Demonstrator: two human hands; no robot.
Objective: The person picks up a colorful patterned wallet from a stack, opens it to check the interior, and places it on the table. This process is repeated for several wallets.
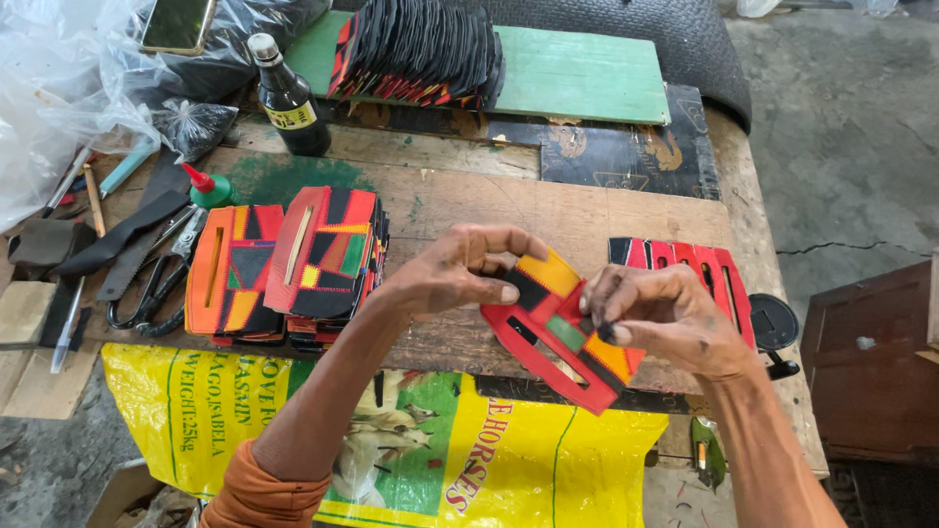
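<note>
Your left hand (460,274) and right hand (665,313) pinch the patchwork piece (562,337); loosen either and it may drop onto the tabletop (548,210).

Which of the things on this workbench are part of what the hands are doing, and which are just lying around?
In hand:
left hand
right hand
red patchwork piece, held by both
stacks of finished patchwork pieces
row of red pieces

Lying about:
dark glass bottle
scissors
glue bottle
phone
green board
</note>
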